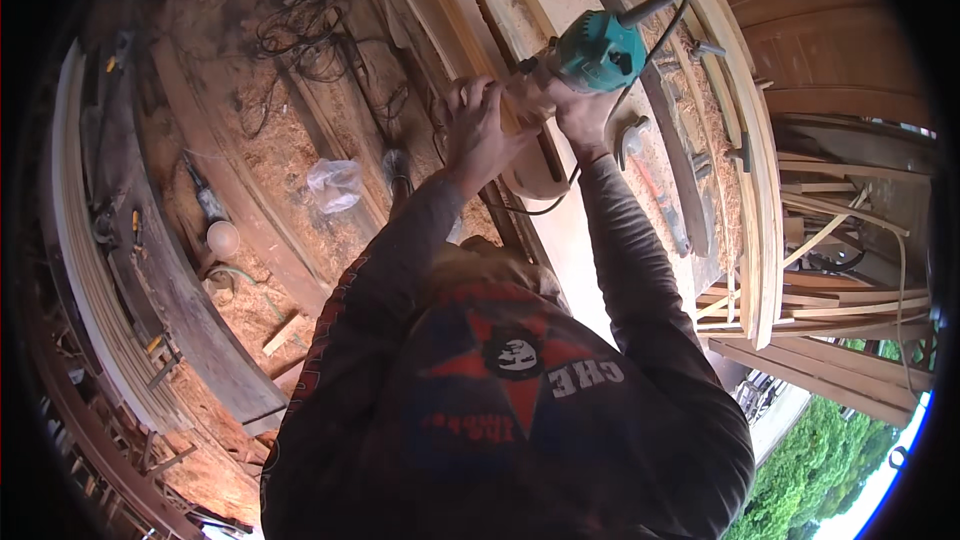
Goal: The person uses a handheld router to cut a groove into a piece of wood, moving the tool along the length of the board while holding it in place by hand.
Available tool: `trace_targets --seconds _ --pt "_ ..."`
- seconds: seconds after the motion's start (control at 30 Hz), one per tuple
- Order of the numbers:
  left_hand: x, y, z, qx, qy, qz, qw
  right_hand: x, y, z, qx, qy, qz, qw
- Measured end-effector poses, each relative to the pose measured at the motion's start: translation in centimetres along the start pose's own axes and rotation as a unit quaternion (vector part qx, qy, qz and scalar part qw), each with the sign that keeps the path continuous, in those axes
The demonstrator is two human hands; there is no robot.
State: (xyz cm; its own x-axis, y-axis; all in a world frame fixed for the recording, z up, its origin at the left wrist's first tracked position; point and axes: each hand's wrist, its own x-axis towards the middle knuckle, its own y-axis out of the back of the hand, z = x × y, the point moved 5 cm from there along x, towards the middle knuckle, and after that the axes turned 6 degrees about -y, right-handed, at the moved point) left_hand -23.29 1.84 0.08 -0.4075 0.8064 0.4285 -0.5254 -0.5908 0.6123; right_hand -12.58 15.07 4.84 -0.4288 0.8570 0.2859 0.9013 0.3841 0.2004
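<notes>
Tool (598,55), rounded teal plastic, fills gripping right fingers (568,108); whether left fingers (479,94) grip is unclear.

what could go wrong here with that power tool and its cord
The cord loops past the right hand and across the wood below, so it might snag and jerk the teal power tool.
The left hand is close to the tool's base, so a slip could bring its fingers near the cutting end, which is hidden here.
</notes>
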Motion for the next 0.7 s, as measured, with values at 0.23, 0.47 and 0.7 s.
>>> trace_targets --seconds 0.23,0.47,0.7 --pt "-5.2 -0.3 3.5 -0.054 -0.025 -0.066 0.996 -7.8 3.7 -3.3 -0.4 0.285 -0.057 0.869" --pt "-8.8 0.5 5.3 -0.161 -0.047 -0.182 0.969 -13.2 8.2 -5.0 -0.226 0.116 -0.08 0.964" --pt "-2.8 4.4 5.9 -0.195 -0.093 -0.147 0.965 -14.3 12.1 -5.3 -0.075 -0.11 -0.201 0.971"
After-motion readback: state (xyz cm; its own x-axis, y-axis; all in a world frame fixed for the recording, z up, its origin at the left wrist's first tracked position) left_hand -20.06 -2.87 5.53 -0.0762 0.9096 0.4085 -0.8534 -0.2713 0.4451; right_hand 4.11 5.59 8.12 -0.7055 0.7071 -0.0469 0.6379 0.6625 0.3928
